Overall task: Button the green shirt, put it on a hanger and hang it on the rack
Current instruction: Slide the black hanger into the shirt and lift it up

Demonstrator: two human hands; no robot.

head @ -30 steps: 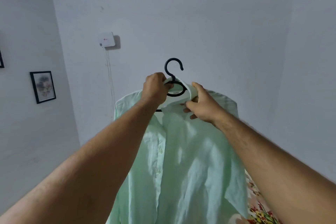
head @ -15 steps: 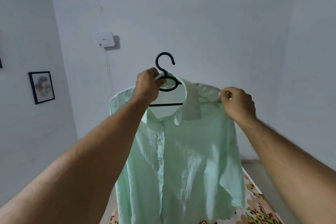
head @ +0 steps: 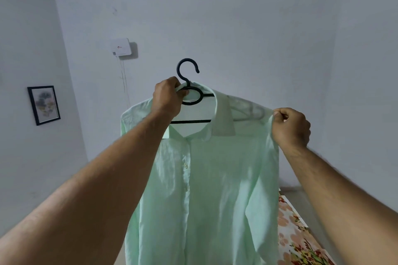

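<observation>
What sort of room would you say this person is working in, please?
Probably a room in a home, perhaps a bedroom: a framed picture and a white box hang on plain white walls, and floral cloth, possibly bedding, lies at lower right.

framed picture (head: 44, 105) left wall | white box (head: 121, 47) back wall | floral cloth (head: 297, 236) lower right

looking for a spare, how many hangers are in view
1. The black hanger sits inside the green shirt, gripped near its neck by the left hand. No other shows; the shirt could hide one behind it.
</observation>
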